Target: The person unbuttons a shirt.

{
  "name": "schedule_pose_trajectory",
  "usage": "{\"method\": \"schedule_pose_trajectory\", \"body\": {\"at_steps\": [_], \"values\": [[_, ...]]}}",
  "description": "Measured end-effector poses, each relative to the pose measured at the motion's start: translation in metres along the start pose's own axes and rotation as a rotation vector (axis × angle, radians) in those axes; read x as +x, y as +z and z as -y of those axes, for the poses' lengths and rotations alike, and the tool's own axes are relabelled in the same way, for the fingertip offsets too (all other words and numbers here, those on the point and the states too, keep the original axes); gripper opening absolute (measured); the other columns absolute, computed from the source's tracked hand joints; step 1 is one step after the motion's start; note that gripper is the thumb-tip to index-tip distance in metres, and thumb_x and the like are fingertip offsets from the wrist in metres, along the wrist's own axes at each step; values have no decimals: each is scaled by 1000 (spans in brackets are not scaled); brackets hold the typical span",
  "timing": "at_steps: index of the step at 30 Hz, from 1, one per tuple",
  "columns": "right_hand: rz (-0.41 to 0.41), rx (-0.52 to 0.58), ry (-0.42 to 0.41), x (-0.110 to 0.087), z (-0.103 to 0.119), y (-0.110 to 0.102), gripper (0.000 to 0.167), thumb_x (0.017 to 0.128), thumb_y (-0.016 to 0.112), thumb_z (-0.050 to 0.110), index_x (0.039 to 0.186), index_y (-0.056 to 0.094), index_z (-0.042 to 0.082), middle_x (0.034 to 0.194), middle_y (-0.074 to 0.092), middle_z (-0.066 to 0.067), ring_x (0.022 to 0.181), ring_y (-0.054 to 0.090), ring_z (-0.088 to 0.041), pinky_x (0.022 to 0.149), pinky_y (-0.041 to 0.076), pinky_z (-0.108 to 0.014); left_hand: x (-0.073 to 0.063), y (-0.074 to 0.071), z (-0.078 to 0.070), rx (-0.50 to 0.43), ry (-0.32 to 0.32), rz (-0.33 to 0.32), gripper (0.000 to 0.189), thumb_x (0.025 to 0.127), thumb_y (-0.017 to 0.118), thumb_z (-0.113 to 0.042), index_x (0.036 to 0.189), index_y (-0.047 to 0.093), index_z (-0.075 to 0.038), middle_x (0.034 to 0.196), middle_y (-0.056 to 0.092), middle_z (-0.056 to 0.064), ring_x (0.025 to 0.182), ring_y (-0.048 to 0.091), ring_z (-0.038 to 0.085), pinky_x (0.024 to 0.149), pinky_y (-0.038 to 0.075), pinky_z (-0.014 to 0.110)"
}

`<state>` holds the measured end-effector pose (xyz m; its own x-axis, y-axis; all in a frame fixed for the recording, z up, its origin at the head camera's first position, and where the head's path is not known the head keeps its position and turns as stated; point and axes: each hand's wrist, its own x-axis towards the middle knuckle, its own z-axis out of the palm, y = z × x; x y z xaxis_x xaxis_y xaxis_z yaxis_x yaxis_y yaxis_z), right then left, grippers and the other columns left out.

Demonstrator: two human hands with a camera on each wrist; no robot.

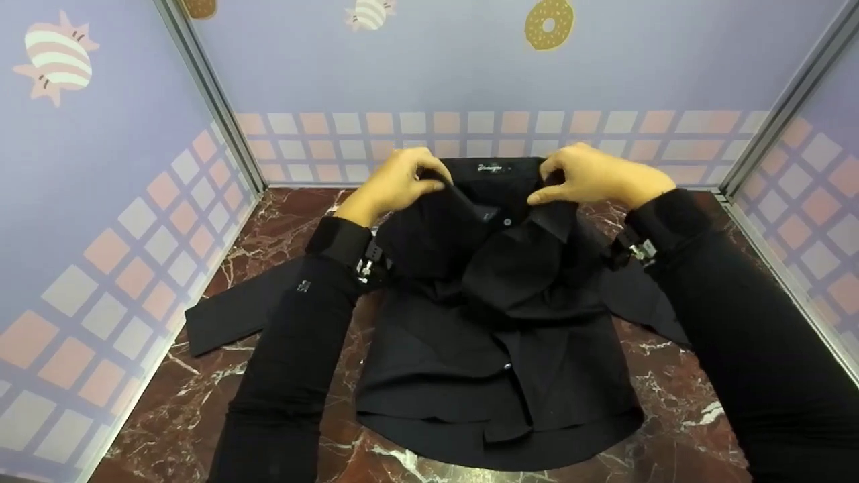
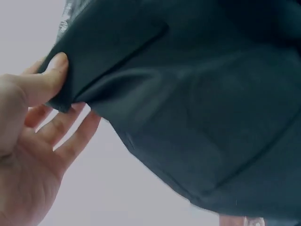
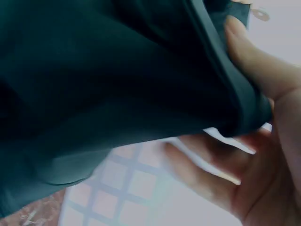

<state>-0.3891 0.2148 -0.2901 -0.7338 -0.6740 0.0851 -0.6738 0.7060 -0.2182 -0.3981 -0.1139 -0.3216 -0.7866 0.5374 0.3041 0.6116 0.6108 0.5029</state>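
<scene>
A black button-up shirt (image 1: 429, 342) hangs by its collar between both hands, its lower part spread over the table. My left hand (image 1: 406, 178) pinches one side of the collar between thumb and fingers. Opposite it, my right hand (image 1: 590, 176) pinches the other side. Between them the neckline gapes, showing a label (image 1: 494, 168) inside the back and a pale button (image 1: 507, 222) at the front. In the left wrist view the thumb of the left hand (image 2: 40, 127) presses the cloth. The right wrist view has the right hand (image 3: 258, 155) holding a folded collar edge.
The shirt's sleeves (image 1: 228, 312) stretch out to either side on the dark red marbled table (image 1: 161, 402). Lilac panels (image 1: 449, 60) with checkered borders enclose the table at the back, left and right. A metal corner post (image 1: 215, 94) stands at the back left.
</scene>
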Motion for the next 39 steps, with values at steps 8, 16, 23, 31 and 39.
{"method": "schedule_pose_trajectory", "body": {"at_steps": [8, 16, 23, 31, 39], "values": [[-63, -99, 73, -1, -7, 16, 50, 82, 95, 29, 100, 57, 1, 103, 55, -17, 93, 57, -36, 86, 50, -53, -3, 9, 4, 45, -57, 153, 34, 102, 75, -30, 96, 55, -4, 101, 47, 7, 95, 46, 24, 88, 41, 39], [-95, 59, 148, 12, -16, 38, 32, 100, 76, 13, 121, 54, 2, 117, 65, -27, 109, 63, -47, 95, 50, -62, 7, 33, 21, 268, -184, -148, 25, 100, 78, -28, 108, 74, -4, 113, 61, 11, 107, 62, 32, 96, 52, 47], [-616, -82, 291, 40, -27, 102, 33, 94, 72, 1, 125, 60, 4, 109, 70, -32, 93, 68, -58, 77, 56, -69, 27, 84, 30, 545, -348, -341, 21, 99, 78, -25, 109, 82, -8, 115, 72, 16, 106, 69, 37, 89, 56, 47], [-580, 23, 395, 53, -21, 147, 65, 93, 64, -4, 155, 51, 12, 123, 60, -35, 89, 67, -56, 79, 56, -65, 37, 132, 23, 163, -462, -171, 57, 106, 67, -15, 159, 48, -11, 153, 58, 16, 137, 59, 34, 113, 48, 44], [-385, -13, 319, 17, -35, 171, 44, 100, 65, 6, 143, 62, 4, 145, 51, -32, 126, 55, -56, 95, 47, -72, -1, 124, 47, 359, -337, -147, 31, 100, 71, -20, 129, 73, -9, 131, 67, 16, 120, 65, 39, 99, 54, 52]]}}
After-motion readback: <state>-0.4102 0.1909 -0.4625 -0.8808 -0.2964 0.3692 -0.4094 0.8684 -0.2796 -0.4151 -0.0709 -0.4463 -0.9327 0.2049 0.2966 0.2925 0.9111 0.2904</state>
